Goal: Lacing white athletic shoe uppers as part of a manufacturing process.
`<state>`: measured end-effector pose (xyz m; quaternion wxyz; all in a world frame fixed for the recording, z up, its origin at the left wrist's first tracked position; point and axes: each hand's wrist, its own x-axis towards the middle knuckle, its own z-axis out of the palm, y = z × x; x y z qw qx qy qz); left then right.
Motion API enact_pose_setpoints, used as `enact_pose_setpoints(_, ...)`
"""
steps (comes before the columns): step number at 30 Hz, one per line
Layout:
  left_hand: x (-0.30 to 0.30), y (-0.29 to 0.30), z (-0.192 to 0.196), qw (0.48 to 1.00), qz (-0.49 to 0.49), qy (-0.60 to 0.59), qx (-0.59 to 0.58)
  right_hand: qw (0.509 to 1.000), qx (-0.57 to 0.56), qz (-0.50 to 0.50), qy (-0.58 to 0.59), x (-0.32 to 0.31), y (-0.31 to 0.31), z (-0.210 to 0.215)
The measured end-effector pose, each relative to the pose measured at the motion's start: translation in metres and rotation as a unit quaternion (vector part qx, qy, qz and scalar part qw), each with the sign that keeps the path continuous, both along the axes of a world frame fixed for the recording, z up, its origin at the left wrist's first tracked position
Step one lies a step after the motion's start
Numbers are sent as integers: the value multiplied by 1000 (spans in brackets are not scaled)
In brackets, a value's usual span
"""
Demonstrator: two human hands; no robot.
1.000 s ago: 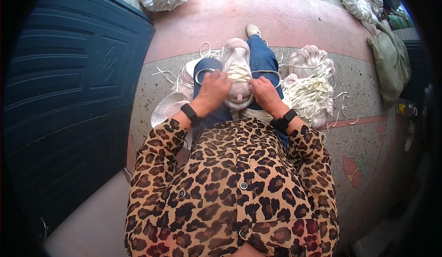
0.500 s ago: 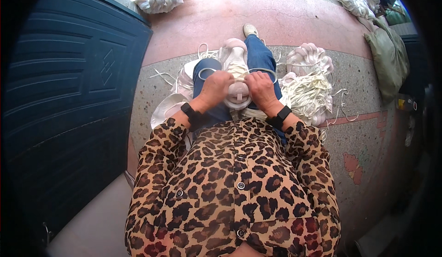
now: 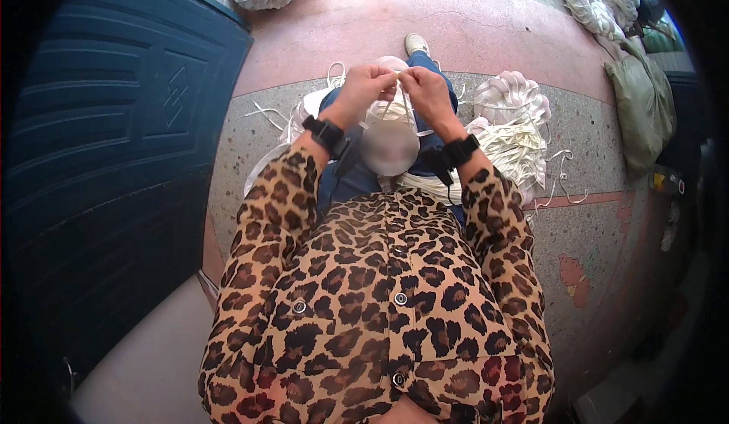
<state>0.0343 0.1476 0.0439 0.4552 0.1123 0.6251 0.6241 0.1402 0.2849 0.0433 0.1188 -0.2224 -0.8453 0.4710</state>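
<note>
A pale pink-and-white sneaker (image 3: 389, 149) rests between my blue-trousered legs, its near end blurred. Two strands of cream shoelace (image 3: 407, 108) rise from it to my fingertips. My left hand (image 3: 365, 92) pinches the lace just above the shoe. Close beside it, with fingertips nearly meeting, my right hand (image 3: 427, 96) pinches the lace too. My hands and wrists hide part of the shoe's middle. Both wrists carry black bands.
To the right lie a bundle of pale shoes (image 3: 513, 96) and a heap of loose cream laces (image 3: 510, 151). More pale shoes and laces (image 3: 267, 114) sit left of my legs. A dark blue door (image 3: 125, 120) stands at left, a grey-green sack (image 3: 642, 113) at far right.
Both hands have risen from the shoe and moved away from my body, drawing the lace up into upright strands. The wide loops at either side of the shoe are gone.
</note>
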Motion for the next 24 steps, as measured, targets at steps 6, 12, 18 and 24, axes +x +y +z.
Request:
enact_pose_setpoints(6, -72, -155, -81, 786, 4, 545, -293, 997, 56, -41, -34, 47, 66, -85)
enact_pose_setpoints(12, -12, -397, -92, 716, 27, 328, -616, 976, -69, -137, -154, 228, 136, -149)
enact_pose_setpoints(18, 62, -449, -132, 846, 253, 27, -469, 982, -84, -87, -142, 220, 117, -171)
enact_pose_setpoints(24, -13, -423, -85, 871, 303, 114, -371, 993, 60, 101, -23, 91, 30, -62)
